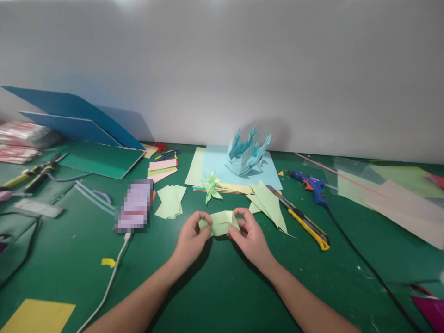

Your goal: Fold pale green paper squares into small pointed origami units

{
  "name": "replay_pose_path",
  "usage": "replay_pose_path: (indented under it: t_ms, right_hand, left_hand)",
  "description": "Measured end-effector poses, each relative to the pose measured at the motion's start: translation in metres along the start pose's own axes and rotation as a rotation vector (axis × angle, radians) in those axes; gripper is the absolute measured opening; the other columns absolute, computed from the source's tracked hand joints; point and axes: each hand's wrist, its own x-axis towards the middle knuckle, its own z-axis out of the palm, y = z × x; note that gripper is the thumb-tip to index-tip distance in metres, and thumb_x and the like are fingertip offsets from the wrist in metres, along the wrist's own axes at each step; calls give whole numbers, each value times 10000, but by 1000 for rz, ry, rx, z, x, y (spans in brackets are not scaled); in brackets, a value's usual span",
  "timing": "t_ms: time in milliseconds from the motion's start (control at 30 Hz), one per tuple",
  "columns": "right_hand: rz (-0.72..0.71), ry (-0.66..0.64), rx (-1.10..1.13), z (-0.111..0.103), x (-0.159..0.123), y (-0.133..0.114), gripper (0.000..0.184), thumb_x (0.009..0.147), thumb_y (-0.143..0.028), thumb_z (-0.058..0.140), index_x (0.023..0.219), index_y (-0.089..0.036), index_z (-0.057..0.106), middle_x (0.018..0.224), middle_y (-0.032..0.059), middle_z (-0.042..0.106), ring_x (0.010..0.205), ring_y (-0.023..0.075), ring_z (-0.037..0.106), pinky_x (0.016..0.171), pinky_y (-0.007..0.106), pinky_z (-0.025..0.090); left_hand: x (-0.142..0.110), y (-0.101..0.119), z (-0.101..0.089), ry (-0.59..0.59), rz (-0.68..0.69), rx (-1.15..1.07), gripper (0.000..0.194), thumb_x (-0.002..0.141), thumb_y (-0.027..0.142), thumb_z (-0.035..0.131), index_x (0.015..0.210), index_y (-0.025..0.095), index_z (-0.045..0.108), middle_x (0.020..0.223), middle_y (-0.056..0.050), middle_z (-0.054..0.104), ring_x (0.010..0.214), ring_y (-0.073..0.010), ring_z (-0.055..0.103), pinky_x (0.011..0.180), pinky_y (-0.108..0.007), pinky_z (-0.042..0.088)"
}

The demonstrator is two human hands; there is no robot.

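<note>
Between my hands is a small piece of light green paper (220, 225) with crease lines across it. My left hand (194, 233) pinches its left end between thumb and fingers. At the other end, my right hand (250, 236) grips the right edge, where a corner stands up folded. Just beyond the paper lies a green folded-paper flower (211, 186). To the left is a small stack of light green paper pieces (170, 201); more pale green pieces (268, 203) lie on the right. A blue folded-paper crown shape (247, 152) stands on sheets farther back.
A yellow utility knife (307, 226) and a blue glue gun (314, 185) with a black cord lie on the right. A phone (135, 206) with a white cable sits left. Blue boards (79, 115), pliers (41, 175) and colored sheets (409, 203) lie farther out on the green table (222, 296).
</note>
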Motion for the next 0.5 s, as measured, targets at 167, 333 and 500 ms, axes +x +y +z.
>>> replay_pose_path:
  t_ms: [167,333,500]
  right_hand:
    - [-73,-161,-106,0,-4,-1,359,741,-180,481,1096,-223,461,668,-41,545,576,131,551,567,237,451]
    - [-156,-86,-207,-1,-3,1,242,746,-168,464,972,-205,540,807,13,590,615,134,531,565,237,423]
    - [-208,-44,-205,-2,-1,3,131,792,-228,487,900,-203,555,811,25,603,616,139,542,549,233,425]
  left_hand:
    - [-2,4,-2,16,13,25,104,636,257,543,719,195,531,664,43,490,578,-111,438,544,-220,364]
    - [-1,3,-3,39,33,-15,274,608,275,633,837,197,504,779,12,552,714,-143,525,632,-244,416]
    - [2,1,-2,20,-35,-106,367,590,320,665,877,205,468,752,24,559,641,-124,532,567,-227,403]
